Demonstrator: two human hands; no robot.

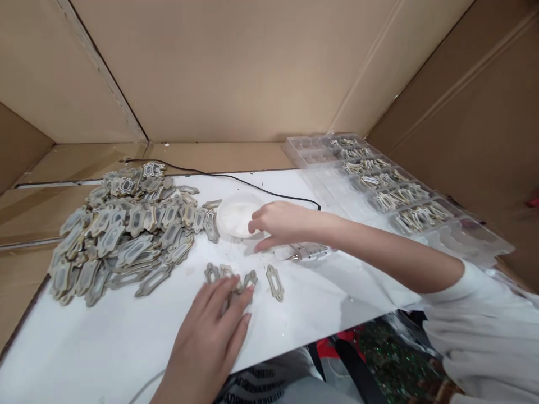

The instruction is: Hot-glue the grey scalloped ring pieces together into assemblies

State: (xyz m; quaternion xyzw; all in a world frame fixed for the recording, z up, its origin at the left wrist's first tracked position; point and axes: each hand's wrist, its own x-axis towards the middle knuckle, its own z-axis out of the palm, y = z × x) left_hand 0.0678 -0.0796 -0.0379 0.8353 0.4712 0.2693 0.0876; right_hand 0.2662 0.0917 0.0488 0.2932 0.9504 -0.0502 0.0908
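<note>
My left hand (214, 322) lies palm down on the white tabletop, fingers outstretched over several small grey, elongated frame-shaped pieces with pointed ends. The fingertips touch one such piece (250, 279) and partly cover others. To their right, a separate frame piece (275, 283) lies flat. My right hand (278, 223) is at the right rim of a shallow, round whitish dish (233, 217). Its fingers are curled and its thumb stands apart below them; nothing shows between them. The dish's contents are hard to make out.
A large heap of the frame pieces (135, 241) covers the left side. At the right stands a clear compartment box (311, 150) with sorted pieces. A black cable (223, 175) crosses behind the dish. Beneath my right wrist lies a transparent item (309, 253). Cardboard walls (236, 73) enclose the table.
</note>
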